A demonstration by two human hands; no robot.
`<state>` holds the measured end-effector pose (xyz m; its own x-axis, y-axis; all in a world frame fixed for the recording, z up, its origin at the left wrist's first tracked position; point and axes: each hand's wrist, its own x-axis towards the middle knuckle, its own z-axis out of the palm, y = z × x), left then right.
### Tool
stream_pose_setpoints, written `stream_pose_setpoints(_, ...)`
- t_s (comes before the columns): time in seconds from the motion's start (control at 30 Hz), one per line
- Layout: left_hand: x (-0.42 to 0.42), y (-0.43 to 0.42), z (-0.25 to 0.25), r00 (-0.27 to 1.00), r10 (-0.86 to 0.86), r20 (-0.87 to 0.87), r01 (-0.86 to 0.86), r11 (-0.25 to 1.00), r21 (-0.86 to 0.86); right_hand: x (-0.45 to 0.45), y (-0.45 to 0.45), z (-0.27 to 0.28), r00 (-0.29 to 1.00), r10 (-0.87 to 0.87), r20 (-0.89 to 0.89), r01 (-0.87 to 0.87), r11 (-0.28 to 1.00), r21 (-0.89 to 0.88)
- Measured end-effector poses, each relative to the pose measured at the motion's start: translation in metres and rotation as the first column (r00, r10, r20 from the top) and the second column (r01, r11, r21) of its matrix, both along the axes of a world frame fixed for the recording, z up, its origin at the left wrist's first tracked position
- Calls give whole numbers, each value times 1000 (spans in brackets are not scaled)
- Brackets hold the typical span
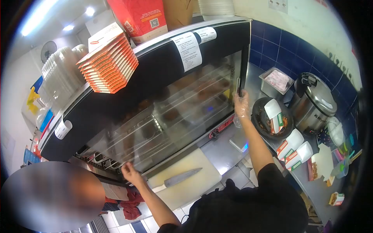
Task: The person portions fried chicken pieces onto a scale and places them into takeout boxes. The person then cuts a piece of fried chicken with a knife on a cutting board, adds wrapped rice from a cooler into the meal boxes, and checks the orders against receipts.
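Note:
A glass-fronted warming cabinet (155, 77) with a black frame stretches across the view, with trays and racks dimly seen behind its glass. My right hand (241, 105), in a clear plastic glove, is closed round the cabinet's upright handle (238, 86). Near the lower left corner of the glass is my left hand (131, 173), bare, its fingers curled; whether they grip the glass edge is unclear. Below the glass lies a knife (182, 178) on a pale cutting board (202, 165), close to my left forearm.
Stacked orange-edged cartons (110, 58) and clear lids (62, 72) stand on top. At the right are a steel tray (275, 81), a dark stone bowl (261, 116), a rice cooker (314, 101) and several boxes. A person's blurred head (54, 196) is at the lower left.

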<state>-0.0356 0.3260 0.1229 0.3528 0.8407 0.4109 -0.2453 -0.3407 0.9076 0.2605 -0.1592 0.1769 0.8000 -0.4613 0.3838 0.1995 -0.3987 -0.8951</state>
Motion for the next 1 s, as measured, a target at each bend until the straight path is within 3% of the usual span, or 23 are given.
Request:
stream_pose_setpoints(0.03, -4, 3, -3, 1000, 2, -5, -2, 1000, -1, 5, -1, -1, 998, -33, 56, 36, 999, -41)
stream_pose_setpoints(0.07, -9, 0, 1, 933, 349, -83, -338, 933, 122, 8, -2, -3, 992, -62, 113, 71, 994, -80)
stream_pose_setpoints(0.1, -13, -3, 4, 744, 658, -113, -616, 742, 264, 10, -2, -5, 993, -55, 108, 64, 995, -82)
stream_pose_setpoints(0.2, 23, -48, 23, 708, 697, -109, -665, 711, 231, 19, 0, -5, 988, -89, 127, 96, 994, -52)
stream_pose_setpoints(0.23, 37, -68, 33, 879, 475, -42, -459, 866, 197, 18, 1, -5, 980, -86, 181, 89, 996, -9)
stream_pose_setpoints(0.4, 87, -65, 26, 768, 613, -188, -588, 790, 173, 22, 7, -16, 957, -71, 280, 39, 992, 118)
stream_pose_setpoints(0.47, 84, -62, 27, 800, 590, -109, -567, 803, 183, 20, 6, -9, 955, -2, 298, -20, 997, 71)
stream_pose_setpoints(0.6, 65, -37, 26, 820, 558, -128, -526, 822, 216, 16, 12, -18, 958, -103, 267, 124, 990, -66)
stream_pose_setpoints(0.8, 38, -33, 47, 847, 506, -160, -515, 857, -17, -22, 32, -3, 959, 212, 190, -210, 977, -32)
stream_pose_setpoints(0.87, 15, -48, 60, 958, 288, 1, -286, 950, -128, -42, 54, -4, 947, 300, 112, -303, 953, 10)
stream_pose_setpoints(0.9, 7, -59, 62, 926, 371, -75, -378, 917, -127, -52, 66, -5, 937, 330, 115, -332, 943, 7)
stream_pose_setpoints(0.97, -13, -76, 30, 850, 497, -177, -454, 860, 234, -69, 86, -4, 896, 413, 164, -417, 909, -12)
stream_pose_setpoints(1.0, -14, -110, 34, 866, 454, -211, -415, 887, 205, -79, 92, 0, 861, 467, 203, -471, 882, -32)
